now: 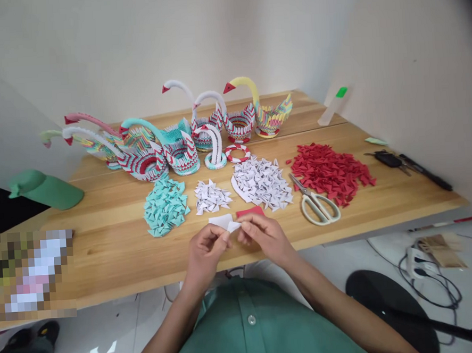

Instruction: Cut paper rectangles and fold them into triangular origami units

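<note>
Between my two hands, near the table's front edge, is a small folded piece of white paper (pixel 234 226). My left hand (pixel 209 247) pinches its left end, and my right hand (pixel 264 235) pinches the right end. Just beyond my fingers lie a white paper slip (pixel 220 220) and a red paper slip (pixel 251 212). Farther back are a small pile of white folded paper pieces (pixel 211 196), a larger white pile (pixel 261 183), a turquoise pile (pixel 166 206) and a red pile (pixel 329 171).
Several folded-paper swans (pixel 147 161) stand behind the piles, beside a red and white paper ring (pixel 238 153). Scissors (pixel 320 207) lie right of my hands. A green bottle (pixel 47 190) lies at left; keys (pixel 390 159) and a black pen (pixel 425 171) lie at right.
</note>
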